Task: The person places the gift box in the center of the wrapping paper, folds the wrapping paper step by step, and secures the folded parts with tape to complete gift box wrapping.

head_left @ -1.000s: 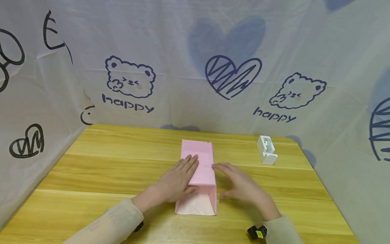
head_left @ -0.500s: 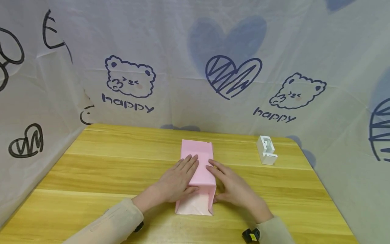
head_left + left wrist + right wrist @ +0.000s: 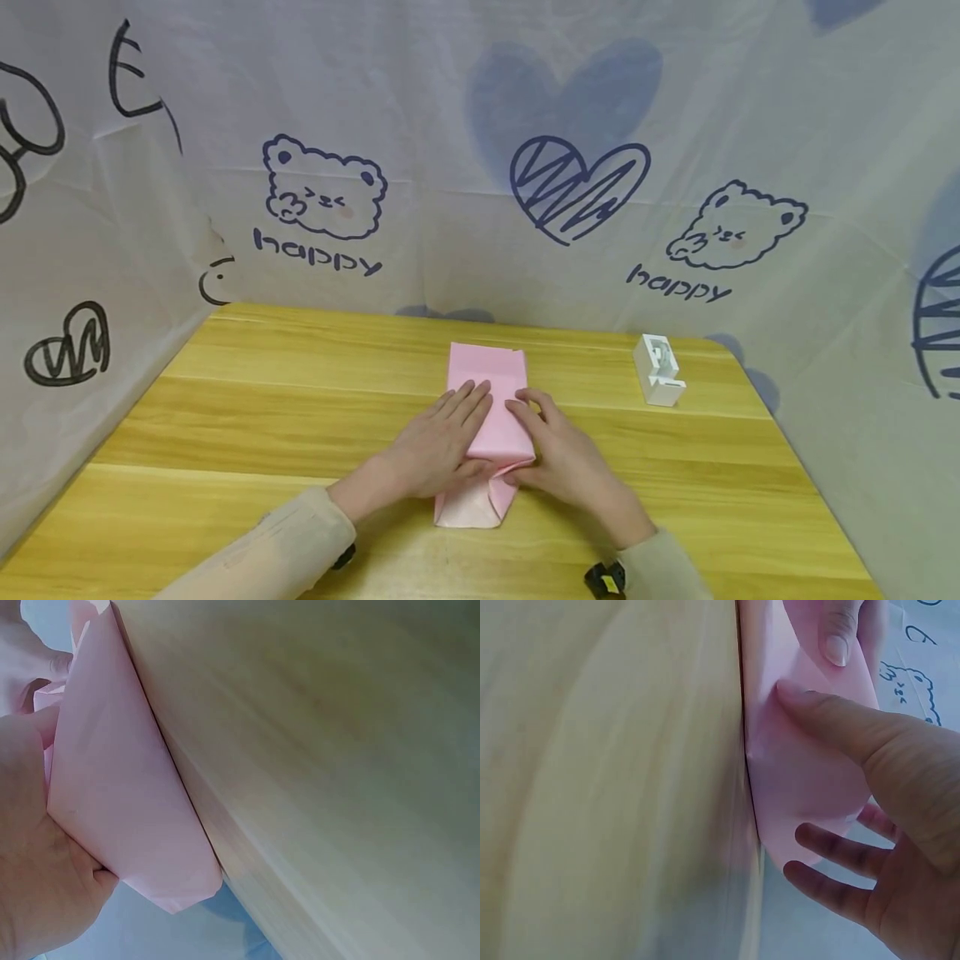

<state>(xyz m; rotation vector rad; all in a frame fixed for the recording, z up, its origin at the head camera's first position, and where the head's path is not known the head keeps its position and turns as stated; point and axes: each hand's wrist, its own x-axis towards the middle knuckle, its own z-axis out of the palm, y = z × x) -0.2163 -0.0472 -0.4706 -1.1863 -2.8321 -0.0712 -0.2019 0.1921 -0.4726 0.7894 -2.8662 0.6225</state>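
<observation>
A long box-shaped form of pink paper lies on the table, its near end open and its whitish inside showing. My left hand rests flat on its top with straight fingers, the thumb at the open end. With its fingers at the top right edge, my right hand presses the right end flap inward with the thumb. The right wrist view shows that thumb against the paper and the other fingers spread. In the left wrist view the paper's side stands smooth beside the left hand.
A white tape dispenser with a clear roll stands at the back right of the wooden table. Printed cloth hangs behind and along both sides.
My right hand has come in from the right onto the paper and its thumb has folded the right end flap inward. The left hand has stayed on top.
</observation>
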